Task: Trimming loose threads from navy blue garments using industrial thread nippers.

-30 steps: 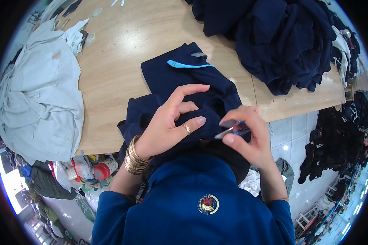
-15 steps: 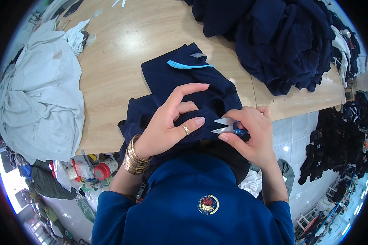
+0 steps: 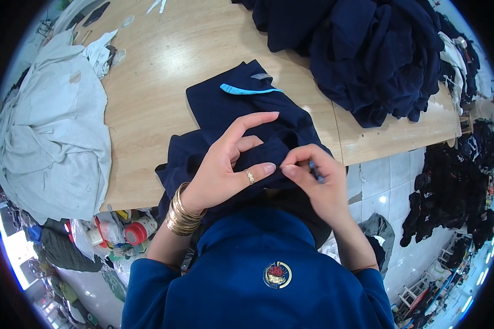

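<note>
A folded navy garment [image 3: 217, 104] lies at the table's near edge, with a light blue strip [image 3: 241, 90] and a small grey tab on its far part. My left hand [image 3: 219, 167] holds a bunched part of the garment between thumb and curled fingers, its index finger stretched out above the cloth. Just right of the left thumb, my right hand [image 3: 324, 189] has its thumb and index finger pinched together at the cloth. Whether a thread is in that pinch is too small to tell. Blue-handled thread snips [image 3: 316, 171] sit inside the right hand, their blades hidden.
A large heap of navy garments [image 3: 368, 60] covers the table's far right. Light grey cloth [image 3: 66, 142] hangs over its left side. Beneath the left edge stand bags and a red-lidded container [image 3: 138, 232]. Dark clothes [image 3: 450, 192] are piled on the floor to the right.
My right hand has drawn slightly left to the cloth and closed its fingertips in a pinch. The snips' blades, visible before, are now tucked out of sight. My left hand keeps its hold.
</note>
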The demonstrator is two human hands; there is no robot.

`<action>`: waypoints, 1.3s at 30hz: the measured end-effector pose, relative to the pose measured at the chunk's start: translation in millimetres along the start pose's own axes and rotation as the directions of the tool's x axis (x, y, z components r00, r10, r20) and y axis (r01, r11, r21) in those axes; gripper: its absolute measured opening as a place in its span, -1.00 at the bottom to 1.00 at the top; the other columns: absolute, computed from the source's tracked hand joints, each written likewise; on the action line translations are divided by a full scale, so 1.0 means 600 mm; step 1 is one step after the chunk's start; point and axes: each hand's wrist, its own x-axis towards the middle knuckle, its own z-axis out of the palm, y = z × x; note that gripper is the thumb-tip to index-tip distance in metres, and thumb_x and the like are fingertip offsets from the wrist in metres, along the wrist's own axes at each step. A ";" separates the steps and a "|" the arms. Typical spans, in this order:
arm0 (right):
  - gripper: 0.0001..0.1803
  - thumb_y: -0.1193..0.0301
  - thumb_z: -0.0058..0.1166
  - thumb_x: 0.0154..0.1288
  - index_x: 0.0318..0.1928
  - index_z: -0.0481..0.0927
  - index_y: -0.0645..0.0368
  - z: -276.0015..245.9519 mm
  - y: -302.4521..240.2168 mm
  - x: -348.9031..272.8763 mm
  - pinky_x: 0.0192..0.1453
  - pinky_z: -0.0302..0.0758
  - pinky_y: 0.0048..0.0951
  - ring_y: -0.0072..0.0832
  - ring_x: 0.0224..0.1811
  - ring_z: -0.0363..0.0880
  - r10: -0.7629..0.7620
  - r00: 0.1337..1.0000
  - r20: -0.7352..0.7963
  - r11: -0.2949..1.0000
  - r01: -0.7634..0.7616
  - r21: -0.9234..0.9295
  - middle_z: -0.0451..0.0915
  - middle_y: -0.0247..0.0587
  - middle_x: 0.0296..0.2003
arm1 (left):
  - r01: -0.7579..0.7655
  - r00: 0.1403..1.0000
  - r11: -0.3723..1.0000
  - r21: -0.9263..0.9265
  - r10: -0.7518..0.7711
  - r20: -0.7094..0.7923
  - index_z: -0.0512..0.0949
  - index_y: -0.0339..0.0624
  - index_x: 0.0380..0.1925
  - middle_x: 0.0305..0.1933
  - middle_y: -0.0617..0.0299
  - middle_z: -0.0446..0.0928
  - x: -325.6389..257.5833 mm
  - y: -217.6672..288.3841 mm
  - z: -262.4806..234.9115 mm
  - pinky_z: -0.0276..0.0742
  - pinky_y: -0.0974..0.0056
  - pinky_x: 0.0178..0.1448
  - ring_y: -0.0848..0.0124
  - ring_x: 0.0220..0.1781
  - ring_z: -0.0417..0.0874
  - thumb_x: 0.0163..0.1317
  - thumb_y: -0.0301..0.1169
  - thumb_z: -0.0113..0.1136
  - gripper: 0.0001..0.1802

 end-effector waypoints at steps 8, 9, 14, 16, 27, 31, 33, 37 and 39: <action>-0.81 0.33 0.19 0.14 -0.24 0.55 0.08 -0.060 -0.033 0.007 -0.14 0.18 -0.48 -0.56 -0.41 0.39 -0.298 0.953 0.048 0.820 0.281 -0.499 0.48 -0.39 -0.47 | 0.019 0.999 0.996 -0.092 -0.015 0.039 0.21 -0.14 0.25 0.27 0.13 0.26 -0.003 0.006 -0.008 0.51 0.34 0.04 0.36 0.00 0.56 0.06 -0.49 0.27 -0.28; -0.79 0.28 0.17 0.14 -0.23 0.55 0.07 -0.067 -0.026 0.006 -0.17 0.14 -0.44 -0.51 -0.43 0.37 -0.335 0.930 0.151 0.718 0.356 -0.599 0.46 -0.38 -0.50 | 0.017 0.999 0.996 -0.093 -0.014 0.037 0.21 -0.14 0.25 0.27 0.13 0.26 -0.004 0.006 -0.008 0.51 0.34 0.04 0.36 0.00 0.56 0.06 -0.49 0.27 -0.28; -0.74 0.16 0.19 0.08 -0.30 0.58 0.04 -0.065 -0.021 0.004 -0.23 0.08 -0.38 -0.49 -0.48 0.34 -0.390 0.876 0.286 0.502 0.462 -0.731 0.42 -0.40 -0.55 | 0.029 0.999 0.999 -0.017 -0.029 0.034 0.21 -0.09 0.25 0.30 0.12 0.24 -0.005 0.007 -0.008 0.51 0.33 0.04 0.34 -0.01 0.57 0.06 -0.44 0.30 -0.27; -0.74 0.16 0.19 0.08 -0.31 0.58 0.04 -0.064 -0.024 0.003 -0.23 0.08 -0.39 -0.50 -0.49 0.33 -0.391 0.871 0.297 0.491 0.470 -0.733 0.41 -0.41 -0.56 | 0.024 0.999 0.999 -0.021 -0.023 0.037 0.21 -0.09 0.25 0.30 0.12 0.24 -0.006 0.008 -0.008 0.51 0.33 0.04 0.34 -0.02 0.57 0.06 -0.43 0.30 -0.27; -0.75 0.09 0.14 0.15 -0.33 0.57 -0.04 -0.058 -0.018 0.007 -0.25 0.09 -0.36 -0.54 -0.52 0.34 -0.407 0.855 0.322 0.445 0.494 -0.747 0.34 -0.43 -0.59 | 0.030 0.998 0.999 -0.014 -0.029 0.051 0.21 -0.11 0.26 0.28 0.12 0.25 -0.005 0.010 -0.004 0.51 0.37 -0.01 0.38 -0.07 0.57 0.05 -0.45 0.30 -0.26; -0.77 0.12 0.16 0.13 -0.35 0.56 -0.04 -0.062 -0.016 0.008 -0.25 0.09 -0.36 -0.53 -0.52 0.33 -0.411 0.846 0.339 0.434 0.508 -0.744 0.32 -0.43 -0.61 | 0.028 0.998 0.999 -0.018 -0.027 0.055 0.22 -0.11 0.25 0.27 0.13 0.27 -0.004 0.006 -0.004 0.49 0.39 -0.01 0.44 -0.10 0.55 0.06 -0.45 0.29 -0.27; -0.78 0.12 0.17 0.13 -0.36 0.56 -0.04 -0.065 -0.016 0.009 -0.26 0.09 -0.37 -0.53 -0.52 0.34 -0.420 0.843 0.337 0.432 0.512 -0.742 0.33 -0.44 -0.61 | 0.020 0.998 1.000 -0.008 -0.019 0.053 0.22 -0.11 0.25 0.25 0.14 0.28 -0.005 0.008 -0.005 0.48 0.40 -0.03 0.49 -0.14 0.55 0.08 -0.45 0.27 -0.29; -0.75 0.14 0.18 0.11 -0.34 0.56 0.00 -0.066 -0.015 0.010 -0.27 0.09 -0.39 -0.53 -0.52 0.36 -0.417 0.861 0.291 0.525 0.490 -0.696 0.40 -0.44 -0.57 | 0.056 0.997 0.998 0.022 -0.057 0.053 0.21 -0.11 0.26 0.21 0.19 0.30 -0.008 0.017 -0.012 0.44 0.44 -0.10 0.58 -0.25 0.49 0.17 -0.48 0.13 -0.38; -0.74 0.14 0.20 0.09 -0.31 0.56 0.01 -0.063 -0.014 0.010 -0.26 0.10 -0.40 -0.54 -0.52 0.36 -0.423 0.859 0.290 0.543 0.496 -0.677 0.43 -0.44 -0.55 | 0.057 0.997 0.998 0.029 -0.059 0.055 0.21 -0.11 0.26 0.20 0.20 0.30 -0.009 0.014 -0.013 0.42 0.45 -0.10 0.59 -0.28 0.48 0.21 -0.48 0.07 -0.42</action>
